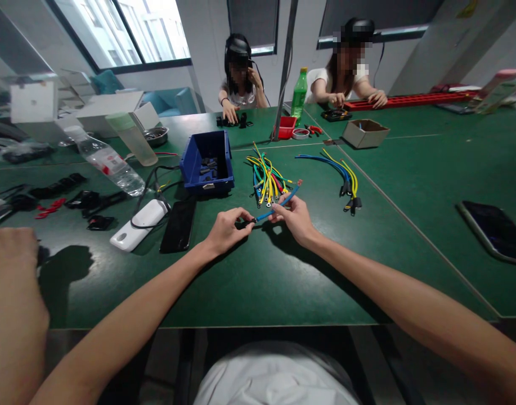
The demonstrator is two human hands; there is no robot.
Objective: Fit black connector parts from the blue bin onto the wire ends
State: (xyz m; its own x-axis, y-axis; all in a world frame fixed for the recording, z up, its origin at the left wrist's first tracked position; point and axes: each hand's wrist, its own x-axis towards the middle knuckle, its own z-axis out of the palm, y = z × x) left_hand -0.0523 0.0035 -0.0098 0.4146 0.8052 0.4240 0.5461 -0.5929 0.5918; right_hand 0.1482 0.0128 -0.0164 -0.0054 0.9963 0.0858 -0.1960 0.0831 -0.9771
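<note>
My left hand (229,229) pinches a small black piece (246,224) at one end of a short blue wire (290,195). Fingers of my right hand (299,220) are closed around the middle of that wire, whose bare copper end points up and away. Just beyond both hands lies a loose pile of yellow, green, blue and red wires (268,179) with metal ring terminals. To its right, a smaller bunch of blue and yellow wires (346,179) has black pieces at its near ends.
A blue bin (229,181) holding black parts stands left of the pile. Nearer me are a black phone (178,226) and a white power bank (139,226). Another person's arm (13,304) enters at left. Two people sit across the green table (283,292).
</note>
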